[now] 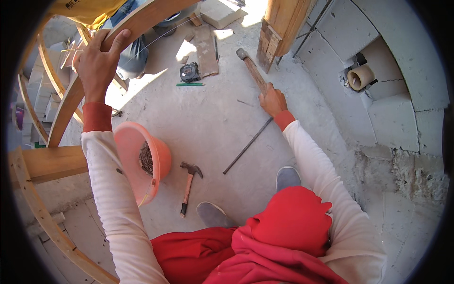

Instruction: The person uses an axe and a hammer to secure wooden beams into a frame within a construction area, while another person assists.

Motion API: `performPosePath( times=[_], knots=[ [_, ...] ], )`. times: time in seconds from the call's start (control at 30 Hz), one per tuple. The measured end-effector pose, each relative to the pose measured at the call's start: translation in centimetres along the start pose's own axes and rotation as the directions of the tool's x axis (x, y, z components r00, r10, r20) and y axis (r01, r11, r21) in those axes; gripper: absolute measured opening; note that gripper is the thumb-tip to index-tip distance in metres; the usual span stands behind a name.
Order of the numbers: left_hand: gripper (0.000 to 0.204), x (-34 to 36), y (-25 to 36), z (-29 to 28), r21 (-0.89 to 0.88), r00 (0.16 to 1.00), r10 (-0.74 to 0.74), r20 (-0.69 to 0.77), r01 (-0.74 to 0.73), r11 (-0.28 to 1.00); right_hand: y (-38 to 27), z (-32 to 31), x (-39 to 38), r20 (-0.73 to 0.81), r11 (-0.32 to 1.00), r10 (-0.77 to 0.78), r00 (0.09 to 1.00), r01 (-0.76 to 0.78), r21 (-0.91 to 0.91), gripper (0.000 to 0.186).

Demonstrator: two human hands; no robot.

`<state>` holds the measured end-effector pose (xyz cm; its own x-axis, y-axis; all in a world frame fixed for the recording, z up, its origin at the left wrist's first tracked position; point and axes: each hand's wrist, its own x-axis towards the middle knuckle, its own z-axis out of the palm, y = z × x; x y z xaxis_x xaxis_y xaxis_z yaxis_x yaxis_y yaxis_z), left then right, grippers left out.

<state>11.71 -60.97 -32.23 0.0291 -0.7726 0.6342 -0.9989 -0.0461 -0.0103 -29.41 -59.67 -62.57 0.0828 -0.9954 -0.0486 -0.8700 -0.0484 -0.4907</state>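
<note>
At the upper left, my left hand is closed around the edge of a curved wooden board, its thumb on the near face. My right hand grips the wooden handle of a hammer, whose head points up and away toward a wooden post. Below that hand a thin dark metal rod lies on the floor. A pink plastic bucket sits beside my left forearm, holding a heap of nails. Near my feet lies a claw hammer with an orange and black handle.
Another person in a yellow shirt is behind the curved board. A tape measure, a green pencil and a flat board lie ahead. The wooden post stands near a block wall with a pipe stub.
</note>
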Motion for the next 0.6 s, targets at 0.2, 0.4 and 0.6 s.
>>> performPosePath(
  times=[0.2, 0.4, 0.6],
  knots=[
    [0.077, -0.1, -0.8, 0.4, 0.030, 0.998, 0.033, -0.060, -0.032, 0.999, 1.1, -0.2, -1.1, 0.045, 0.998, 0.032, 0.998, -0.030, -0.059, 0.034],
    [0.078, -0.3, -1.3, 0.2, 0.077, 1.000, 0.004, -0.021, -0.002, 0.997, -0.1, -0.7, -3.1, 0.037, 1.000, 0.003, 0.999, -0.004, 0.027, 0.034],
    [0.076, 0.4, 0.1, 0.0, 0.062, 1.000, -0.007, 0.003, 0.006, 0.998, 2.3, -0.7, -1.8, 0.054, 0.997, 0.060, 0.997, -0.057, -0.054, 0.034]
  ],
)
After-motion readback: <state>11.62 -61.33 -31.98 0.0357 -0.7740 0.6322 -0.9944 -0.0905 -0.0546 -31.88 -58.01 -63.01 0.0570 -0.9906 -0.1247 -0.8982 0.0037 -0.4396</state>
